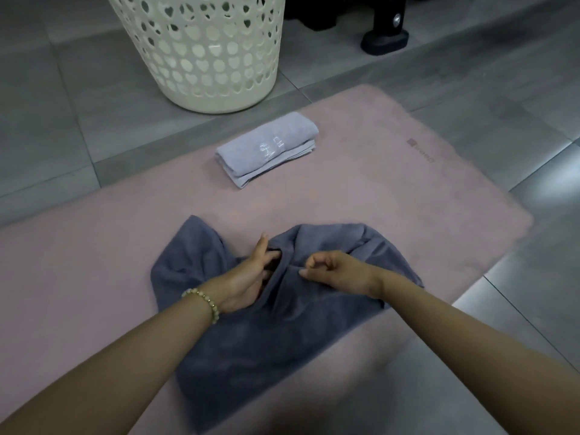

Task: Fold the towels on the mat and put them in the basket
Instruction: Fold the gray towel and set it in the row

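**Desk:** What is at upper left of the frame?

**Photographer:** A cream perforated basket (204, 58) on grey floor tiles, just beyond a pink mat (408, 199). A pale folded towel (266, 149) lies on the mat's far edge, near the basket.

**Desk:** And the hands?

**Photographer:** At lower centre, a dark grey towel (266, 340) lies rumpled on the mat. The left hand (248, 274), a beaded bracelet (204, 301) at the wrist, has its thumb raised and its curled fingers tucked into a fold. The right hand (342, 271), just beside it, has its fingers curled narrow, thumb and forefinger pinching a crease of the same towel.
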`<move>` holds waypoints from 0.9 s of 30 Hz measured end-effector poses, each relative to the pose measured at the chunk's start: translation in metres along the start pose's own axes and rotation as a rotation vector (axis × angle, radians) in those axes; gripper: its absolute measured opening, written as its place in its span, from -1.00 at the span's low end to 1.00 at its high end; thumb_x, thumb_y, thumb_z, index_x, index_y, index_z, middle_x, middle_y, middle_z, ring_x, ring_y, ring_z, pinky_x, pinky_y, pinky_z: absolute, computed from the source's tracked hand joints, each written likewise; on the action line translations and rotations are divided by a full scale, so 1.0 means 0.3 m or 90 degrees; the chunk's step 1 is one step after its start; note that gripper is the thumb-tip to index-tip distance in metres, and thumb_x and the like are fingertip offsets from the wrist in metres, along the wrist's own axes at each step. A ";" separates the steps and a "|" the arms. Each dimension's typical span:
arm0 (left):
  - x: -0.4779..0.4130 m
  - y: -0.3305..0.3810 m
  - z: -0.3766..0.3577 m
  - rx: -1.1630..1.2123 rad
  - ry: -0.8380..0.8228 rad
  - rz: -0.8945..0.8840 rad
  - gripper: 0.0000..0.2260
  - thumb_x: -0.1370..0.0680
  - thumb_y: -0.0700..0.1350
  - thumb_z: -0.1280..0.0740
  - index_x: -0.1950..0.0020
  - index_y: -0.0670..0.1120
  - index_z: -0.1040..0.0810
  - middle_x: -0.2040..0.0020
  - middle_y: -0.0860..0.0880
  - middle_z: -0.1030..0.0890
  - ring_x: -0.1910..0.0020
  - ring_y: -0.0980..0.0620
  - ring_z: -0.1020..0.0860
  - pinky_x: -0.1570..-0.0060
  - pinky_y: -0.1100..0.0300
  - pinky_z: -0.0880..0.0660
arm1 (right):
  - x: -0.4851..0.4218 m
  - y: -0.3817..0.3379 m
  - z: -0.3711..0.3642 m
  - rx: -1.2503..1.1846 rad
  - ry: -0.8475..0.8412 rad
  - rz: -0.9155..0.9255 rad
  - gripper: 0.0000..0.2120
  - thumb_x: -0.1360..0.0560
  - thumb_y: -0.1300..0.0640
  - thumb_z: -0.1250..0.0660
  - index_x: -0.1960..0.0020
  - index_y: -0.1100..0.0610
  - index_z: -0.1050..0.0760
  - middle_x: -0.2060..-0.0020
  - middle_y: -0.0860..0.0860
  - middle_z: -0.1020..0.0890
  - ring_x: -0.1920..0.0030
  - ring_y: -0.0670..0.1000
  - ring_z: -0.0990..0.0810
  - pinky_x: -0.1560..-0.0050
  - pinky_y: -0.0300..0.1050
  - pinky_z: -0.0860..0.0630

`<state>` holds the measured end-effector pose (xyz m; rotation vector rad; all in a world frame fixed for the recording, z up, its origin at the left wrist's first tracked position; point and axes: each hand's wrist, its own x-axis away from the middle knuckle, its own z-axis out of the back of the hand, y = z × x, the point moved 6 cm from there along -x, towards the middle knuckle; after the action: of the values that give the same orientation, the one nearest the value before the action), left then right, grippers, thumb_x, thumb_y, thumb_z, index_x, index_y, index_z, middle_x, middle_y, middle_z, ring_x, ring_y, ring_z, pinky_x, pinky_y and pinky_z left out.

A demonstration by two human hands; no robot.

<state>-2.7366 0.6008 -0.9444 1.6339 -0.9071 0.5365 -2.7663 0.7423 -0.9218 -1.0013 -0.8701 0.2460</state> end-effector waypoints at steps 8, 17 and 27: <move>0.099 -0.179 -0.061 0.051 0.098 0.046 -0.36 -0.60 0.23 0.04 -0.34 -0.27 -0.40 -0.24 -0.19 -0.53 -0.08 -0.05 -0.51 -0.08 0.16 -0.46 | 0.096 0.084 -0.097 0.036 0.099 0.009 -0.82 -0.53 0.12 -0.34 0.14 0.24 -0.53 0.54 -0.11 -0.42 0.52 -0.18 -0.32 0.34 -0.34 -0.34; -0.074 -0.005 0.038 0.009 0.275 -0.027 -0.40 -0.51 0.16 -0.32 -0.34 -0.27 -0.41 -0.21 -0.18 -0.56 -0.14 -0.11 -0.55 -0.02 0.14 -0.53 | 0.120 0.099 -0.082 -0.147 0.115 0.021 -0.88 -0.48 0.17 -0.40 0.16 0.23 -0.60 0.34 -0.03 -0.61 0.25 -0.14 -0.55 0.12 -0.35 -0.51; 0.078 0.291 -0.023 -0.034 0.219 -0.385 -0.79 -0.61 -0.06 -0.22 0.19 -0.02 -0.53 0.34 0.12 -0.57 0.34 0.24 -0.50 0.32 0.42 -0.45 | 0.185 -0.123 0.013 -0.159 0.053 0.116 -0.91 -0.51 0.23 -0.35 0.04 0.24 -0.59 0.39 -0.18 -0.62 0.32 -0.27 -0.56 0.21 -0.44 -0.44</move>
<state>-2.7909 0.5949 -0.8720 1.6023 -0.1517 0.3461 -2.7402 0.7553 -0.8617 -1.3181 -0.7465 0.2515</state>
